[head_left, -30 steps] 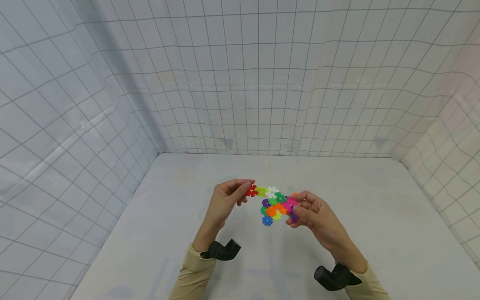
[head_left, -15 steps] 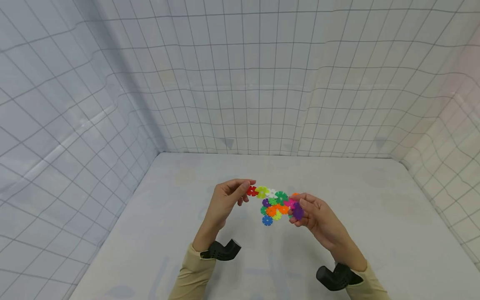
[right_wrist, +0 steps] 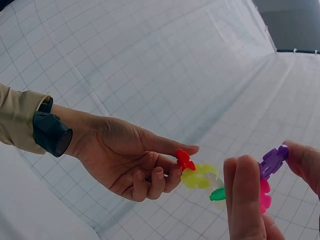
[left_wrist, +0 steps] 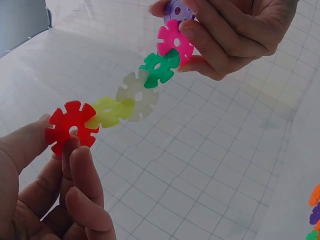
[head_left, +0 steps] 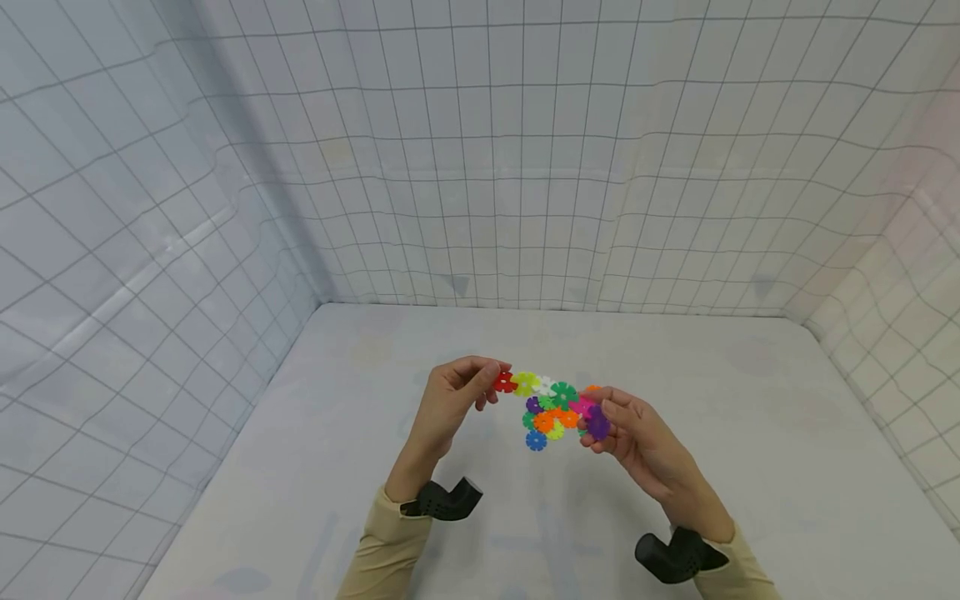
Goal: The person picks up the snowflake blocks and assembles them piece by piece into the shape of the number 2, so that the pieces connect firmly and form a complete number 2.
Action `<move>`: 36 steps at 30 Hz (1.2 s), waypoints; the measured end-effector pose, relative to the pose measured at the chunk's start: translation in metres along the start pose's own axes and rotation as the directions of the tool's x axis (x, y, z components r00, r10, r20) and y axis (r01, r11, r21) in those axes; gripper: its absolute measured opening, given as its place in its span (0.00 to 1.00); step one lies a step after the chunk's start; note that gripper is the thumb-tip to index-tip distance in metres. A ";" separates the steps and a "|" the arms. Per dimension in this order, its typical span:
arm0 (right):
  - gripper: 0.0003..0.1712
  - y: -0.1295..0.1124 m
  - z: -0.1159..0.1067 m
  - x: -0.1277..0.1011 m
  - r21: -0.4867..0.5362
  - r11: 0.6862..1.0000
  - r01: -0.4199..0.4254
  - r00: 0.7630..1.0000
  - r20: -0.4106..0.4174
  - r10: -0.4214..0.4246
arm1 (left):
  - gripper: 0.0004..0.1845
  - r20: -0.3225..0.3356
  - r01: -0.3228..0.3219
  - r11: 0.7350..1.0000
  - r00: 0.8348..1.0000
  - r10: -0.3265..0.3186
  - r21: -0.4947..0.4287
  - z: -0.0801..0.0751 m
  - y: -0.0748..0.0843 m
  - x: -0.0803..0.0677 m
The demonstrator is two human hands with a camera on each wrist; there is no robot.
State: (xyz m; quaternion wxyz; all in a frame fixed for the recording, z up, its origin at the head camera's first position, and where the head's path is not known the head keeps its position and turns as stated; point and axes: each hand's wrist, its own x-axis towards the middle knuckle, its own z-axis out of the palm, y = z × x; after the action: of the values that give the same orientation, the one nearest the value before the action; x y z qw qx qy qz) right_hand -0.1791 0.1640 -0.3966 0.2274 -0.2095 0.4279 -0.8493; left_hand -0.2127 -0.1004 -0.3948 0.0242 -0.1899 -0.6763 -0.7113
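Observation:
A chain of interlocking flower-shaped discs spans the space between my hands, above the table. It runs from a red disc [left_wrist: 59, 122] through a yellow disc [left_wrist: 106, 119], a whitish disc [left_wrist: 125, 95], a green disc [left_wrist: 165, 72] and a pink disc [left_wrist: 166, 41] to a purple disc [right_wrist: 272, 162]. My left hand [head_left: 448, 404] pinches the red end between thumb and fingers. At the other end, my right hand [head_left: 645, 442] holds the purple disc, with its fingers partly covering the pink one.
Beneath the chain, loose discs lie bunched on the white table [head_left: 375, 467], among them an orange disc [head_left: 543, 422] and a blue disc [head_left: 536, 440]. White grid-patterned curtains [head_left: 525, 167] enclose the table at the back and sides.
Over the last second the right hand has shifted slightly right and turned, so the purple disc now faces the head view. The left hand has barely moved.

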 end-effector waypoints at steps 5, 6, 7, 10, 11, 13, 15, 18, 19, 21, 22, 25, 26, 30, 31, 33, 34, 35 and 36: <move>0.14 0.000 0.001 0.000 -0.008 1.000 -0.001 1.000 -0.020 0.001 | 0.12 0.005 -0.010 1.000 1.000 0.010 -0.007 0.000 0.001 0.000; 0.14 -0.001 0.001 -0.001 -0.008 1.000 -0.003 1.000 -0.024 0.003 | 0.12 0.006 -0.011 1.000 1.000 0.011 -0.010 0.000 0.001 0.000; 0.13 -0.001 0.001 -0.001 -0.008 1.000 -0.004 1.000 -0.028 0.004 | 0.12 0.007 -0.012 1.000 1.000 0.012 -0.012 0.000 0.001 0.000; 0.14 -0.001 0.002 -0.001 -0.025 1.000 -0.006 0.999 -0.040 0.005 | 0.12 0.008 -0.017 1.000 1.000 0.017 -0.018 -0.001 0.001 0.000; 0.14 -0.001 0.001 -0.001 -0.038 0.999 -0.005 0.999 -0.045 0.003 | 0.12 0.009 -0.020 1.000 1.000 0.020 -0.020 -0.001 0.001 0.000; 0.14 -0.001 0.001 -0.001 -0.071 0.997 0.002 0.998 -0.058 -0.006 | 0.12 0.013 -0.028 0.999 1.000 0.028 -0.024 -0.002 0.001 0.000; 0.16 -0.001 0.001 -0.002 -0.110 0.994 0.013 0.998 -0.063 -0.020 | 0.11 0.021 -0.041 0.999 0.999 0.042 -0.029 -0.002 0.000 0.000; 0.18 -0.001 -0.001 -0.002 -0.153 0.988 0.032 0.997 -0.059 -0.041 | 0.12 0.036 -0.059 0.998 0.998 0.060 -0.039 -0.003 0.000 0.000; 0.19 0.000 -0.001 -0.002 -0.166 0.985 0.039 0.997 -0.054 -0.049 | 0.13 0.039 -0.063 0.997 0.997 0.065 -0.041 -0.003 0.000 -0.001; 0.20 0.000 -0.002 -0.002 -0.183 0.982 0.050 0.997 -0.044 -0.059 | 0.13 0.042 -0.067 0.997 0.997 0.069 -0.045 -0.003 0.001 -0.001; 0.20 0.000 -0.002 -0.002 -0.189 0.980 0.054 0.997 -0.041 -0.063 | 0.13 0.043 -0.068 0.997 0.997 0.069 -0.045 -0.003 0.001 -0.001; 0.20 0.000 -0.002 -0.003 -0.201 0.977 0.064 0.997 -0.034 -0.073 | 0.13 0.039 -0.064 0.997 0.997 0.065 -0.041 -0.002 0.001 -0.001; 0.19 0.000 -0.003 -0.003 -0.207 0.976 0.067 0.996 -0.037 -0.076 | 0.13 0.035 -0.059 0.998 0.998 0.061 -0.036 -0.002 0.001 -0.001; 0.16 0.000 -0.006 0.000 -0.242 0.969 0.059 0.994 -0.074 -0.079 | 0.14 -0.003 -0.034 0.999 0.999 0.034 -0.006 0.000 -0.002 0.001; 0.15 0.000 -0.008 0.001 -0.249 0.967 0.052 0.993 -0.090 -0.076 | 0.15 -0.023 -0.025 1.000 0.999 0.025 0.006 0.000 -0.004 0.002; 0.13 0.001 -0.012 0.004 -0.240 0.970 0.034 0.991 -0.119 -0.064 | 0.17 -0.074 -0.007 1.000 0.997 0.008 0.020 0.001 -0.008 0.004; 0.13 0.001 -0.015 0.004 -0.223 0.974 0.028 0.990 -0.128 -0.057 | 0.18 -0.102 0.003 1.000 0.995 -0.001 0.025 0.001 -0.010 0.005; 0.14 0.002 -0.017 0.005 -0.200 0.980 0.024 0.990 -0.134 -0.052 | 0.19 -0.128 0.019 0.999 0.992 -0.015 0.030 0.001 -0.013 0.006; 0.14 0.002 -0.019 0.006 -0.169 0.985 0.023 0.990 -0.136 -0.046 | 0.19 -0.150 0.035 0.999 0.988 -0.029 0.038 0.001 -0.016 0.008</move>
State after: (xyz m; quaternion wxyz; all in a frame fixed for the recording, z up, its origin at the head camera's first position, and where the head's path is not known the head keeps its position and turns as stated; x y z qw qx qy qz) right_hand -0.1942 0.1717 -0.4080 0.1637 -0.1753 0.5089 -0.8267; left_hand -0.2240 -0.0960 -0.4079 0.0674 -0.1246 -0.6898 -0.7100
